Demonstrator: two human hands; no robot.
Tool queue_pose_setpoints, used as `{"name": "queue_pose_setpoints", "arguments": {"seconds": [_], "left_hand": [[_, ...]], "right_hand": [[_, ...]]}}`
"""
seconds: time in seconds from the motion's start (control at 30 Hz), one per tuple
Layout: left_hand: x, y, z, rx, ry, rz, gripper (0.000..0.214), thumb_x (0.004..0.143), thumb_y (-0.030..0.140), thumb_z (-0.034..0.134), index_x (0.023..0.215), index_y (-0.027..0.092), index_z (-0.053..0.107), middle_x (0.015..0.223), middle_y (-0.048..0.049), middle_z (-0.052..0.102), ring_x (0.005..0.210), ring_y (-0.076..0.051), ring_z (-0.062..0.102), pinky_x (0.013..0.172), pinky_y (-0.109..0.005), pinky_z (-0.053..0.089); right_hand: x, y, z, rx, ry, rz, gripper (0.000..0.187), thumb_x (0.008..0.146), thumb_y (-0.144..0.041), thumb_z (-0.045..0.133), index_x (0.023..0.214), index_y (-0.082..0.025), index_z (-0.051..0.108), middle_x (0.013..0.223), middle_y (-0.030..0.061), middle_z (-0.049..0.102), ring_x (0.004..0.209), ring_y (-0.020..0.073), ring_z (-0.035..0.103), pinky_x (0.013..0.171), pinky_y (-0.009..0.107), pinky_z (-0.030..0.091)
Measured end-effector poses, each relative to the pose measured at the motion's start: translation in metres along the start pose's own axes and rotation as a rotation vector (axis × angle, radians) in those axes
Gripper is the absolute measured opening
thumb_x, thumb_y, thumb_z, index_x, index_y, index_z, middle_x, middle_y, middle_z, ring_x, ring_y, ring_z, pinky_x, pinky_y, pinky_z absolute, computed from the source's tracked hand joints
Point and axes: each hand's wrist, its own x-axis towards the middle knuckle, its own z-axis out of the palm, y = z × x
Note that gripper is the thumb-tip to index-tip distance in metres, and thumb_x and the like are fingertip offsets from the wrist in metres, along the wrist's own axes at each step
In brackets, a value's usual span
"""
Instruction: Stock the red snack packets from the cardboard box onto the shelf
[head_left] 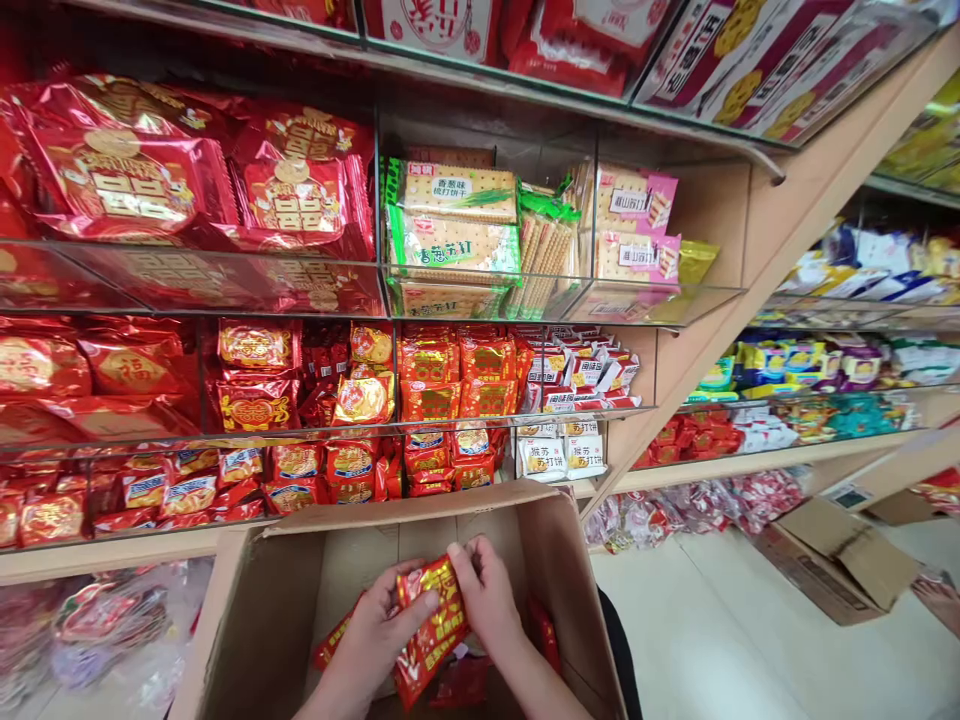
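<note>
L hand [379,625] & R hand [484,595] both closed on shiny red-and-gold foil pkt [439,628], tilted, over open brown cardboard box [259,620] w/ more red foil pkts [461,682] inside. Beyond: pale-wood shelving [135,553] w/ red, white & green-wrapped snack pkts [454,245]. Far R: smaller open carton [814,565] on pale floor [690,620].

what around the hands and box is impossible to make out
Head view:
Left part of the shiny red-and-gold packet: behind the left hand.
Near end of the brown cardboard box: beyond the bottom edge.
Count of loose red packets inside: obscured by the right forearm.
Fine print on the held packet: too small.
</note>
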Motion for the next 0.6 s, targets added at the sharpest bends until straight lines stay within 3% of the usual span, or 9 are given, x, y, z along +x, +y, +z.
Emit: {"name": "queue_pose_setpoints", "arguments": {"seconds": [0.1, 0.23, 0.37, 0.47, 0.53, 0.6], "left_hand": [[-0.006, 0.013, 0.015, -0.039, -0.061, -0.019, 0.028, 0.063, 0.036, 0.069, 0.081, 0.016, 0.059, 0.066, -0.0019, 0.072, 0.06, -0.021, 0.066, 0.057, -0.031, 0.052], [-0.01, 0.036, 0.024, -0.128, -0.175, -0.039, 0.027, 0.064, 0.03, 0.069, 0.086, 0.017, 0.06, 0.071, -0.002, 0.073, 0.065, -0.022, 0.067, 0.06, -0.033, 0.052], [-0.012, 0.049, 0.025, -0.154, -0.238, -0.023, 0.02, 0.069, 0.027, 0.065, 0.087, 0.019, 0.06, 0.073, -0.0002, 0.072, 0.066, -0.019, 0.067, 0.064, -0.033, 0.052], [-0.013, 0.05, 0.023, -0.155, -0.238, 0.024, 0.023, 0.072, 0.025, 0.063, 0.094, 0.021, 0.058, 0.082, 0.0001, 0.072, 0.073, -0.017, 0.066, 0.07, -0.032, 0.051], [-0.013, 0.048, 0.02, -0.167, -0.201, 0.072, 0.03, 0.071, 0.025, 0.064, 0.1, 0.024, 0.056, 0.089, 0.0005, 0.071, 0.078, -0.017, 0.065, 0.073, -0.03, 0.05], [-0.014, 0.044, 0.017, -0.158, -0.221, 0.075, 0.036, 0.068, 0.025, 0.067, 0.102, 0.024, 0.056, 0.092, -0.0007, 0.071, 0.08, -0.019, 0.065, 0.074, -0.032, 0.05]], "right_hand": [[0.002, -0.022, -0.014, -0.028, 0.071, -0.051, 0.03, 0.082, -0.043, 0.039, 0.064, -0.02, 0.033, 0.056, -0.0058, 0.037, 0.053, 0.0105, 0.039, 0.053, 0.022, 0.031], [0.006, -0.045, -0.026, 0.048, 0.11, -0.109, 0.028, 0.081, -0.042, 0.042, 0.066, -0.02, 0.036, 0.058, -0.0057, 0.038, 0.055, 0.0101, 0.039, 0.054, 0.022, 0.032], [0.007, -0.057, -0.03, 0.295, 0.131, -0.004, 0.03, 0.081, -0.046, 0.042, 0.067, -0.02, 0.036, 0.06, -0.0052, 0.041, 0.056, 0.0097, 0.041, 0.054, 0.021, 0.035], [0.003, -0.064, -0.036, 0.452, -0.012, 0.073, 0.03, 0.079, -0.047, 0.045, 0.07, -0.019, 0.041, 0.063, -0.004, 0.046, 0.057, 0.0098, 0.045, 0.054, 0.021, 0.038], [-0.001, -0.067, -0.042, 0.45, -0.177, 0.039, 0.025, 0.076, -0.043, 0.052, 0.076, -0.018, 0.047, 0.069, -0.0022, 0.052, 0.062, 0.0109, 0.049, 0.058, 0.022, 0.041], [-0.006, -0.067, -0.045, 0.382, -0.263, -0.007, 0.023, 0.075, -0.039, 0.056, 0.081, -0.017, 0.05, 0.073, -0.0004, 0.056, 0.067, 0.0125, 0.053, 0.062, 0.023, 0.043]]}}
